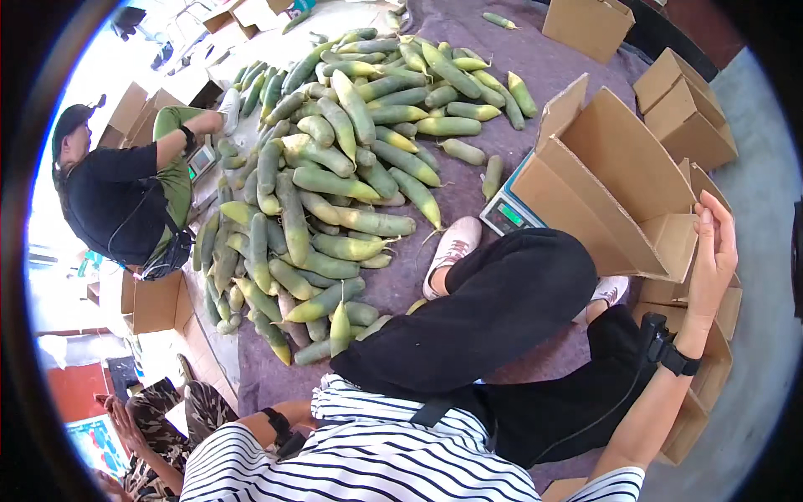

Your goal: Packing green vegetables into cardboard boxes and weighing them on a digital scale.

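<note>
My right hand (715, 251) is raised at the right, fingers extended, at the near edge of an open cardboard box (590, 194). Whether it touches the box is unclear. The box is tilted on a digital scale (511, 216) with a lit green display. My left forearm, with a black wristband (279, 427), runs in beside the striped shirt; the left hand itself is hidden. Before me lies a large heap of green radishes (339, 182), pale yellow-green at one end, on a purplish cloth (401, 279). A few loose radishes (492, 179) lie near the scale.
Cardboard boxes stand along the right (687, 106) and at the top right (586, 28). A co-worker in black (113, 194) sits left of the heap near another scale (201, 160). Another person in camouflage trousers (210, 411) sits at the lower left. My bent knee lies between heap and box.
</note>
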A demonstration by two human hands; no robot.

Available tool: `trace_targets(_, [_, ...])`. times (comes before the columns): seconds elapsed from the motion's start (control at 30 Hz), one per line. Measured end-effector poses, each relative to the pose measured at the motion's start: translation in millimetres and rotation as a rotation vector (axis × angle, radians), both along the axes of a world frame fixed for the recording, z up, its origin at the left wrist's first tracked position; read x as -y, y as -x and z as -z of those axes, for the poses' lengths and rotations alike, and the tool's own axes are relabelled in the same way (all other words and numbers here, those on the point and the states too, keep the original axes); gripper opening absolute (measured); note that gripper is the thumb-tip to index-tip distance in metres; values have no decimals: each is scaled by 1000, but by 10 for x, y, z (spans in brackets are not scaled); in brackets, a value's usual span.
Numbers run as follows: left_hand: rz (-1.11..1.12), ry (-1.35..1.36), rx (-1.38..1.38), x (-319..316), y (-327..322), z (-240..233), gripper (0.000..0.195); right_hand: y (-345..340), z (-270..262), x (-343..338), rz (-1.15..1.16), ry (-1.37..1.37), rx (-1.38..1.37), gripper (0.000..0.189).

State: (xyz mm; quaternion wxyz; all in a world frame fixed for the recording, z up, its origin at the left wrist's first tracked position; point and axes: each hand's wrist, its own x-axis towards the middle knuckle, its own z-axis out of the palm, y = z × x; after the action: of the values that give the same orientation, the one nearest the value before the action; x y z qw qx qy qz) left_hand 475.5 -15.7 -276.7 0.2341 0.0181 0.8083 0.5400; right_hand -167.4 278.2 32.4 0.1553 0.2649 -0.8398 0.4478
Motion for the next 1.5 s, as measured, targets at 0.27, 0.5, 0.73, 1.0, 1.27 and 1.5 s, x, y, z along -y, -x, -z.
trace_targets(0.27, [227, 767, 436, 792, 1114, -504, 23, -90, 43, -21, -7, 77, 49, 23])
trace_targets(0.5, [-1227, 1273, -50, 2520, 1580, -199, 62, -175, 71, -265, 167, -8, 130, 24])
trace_targets(0.73, [-1189, 920, 329, 3285, 1147, 249, 75, 103, 716, -302, 120, -83, 80, 21])
trace_targets(1.0, [-1408, 31, 175, 2081, 2212, -452, 38, 92, 914, -90, 33, -538, 62, 36])
trace_targets(1.27, [-665, 147, -481, 764, 4420, -2051, 54, 233, 1077, -33, 47, -872, 139, 23])
trace_targets(1.5, [-116, 629, -878, -265, 6096, -2872, 48, 168, 1144, -3, 3, -889, 50, 18])
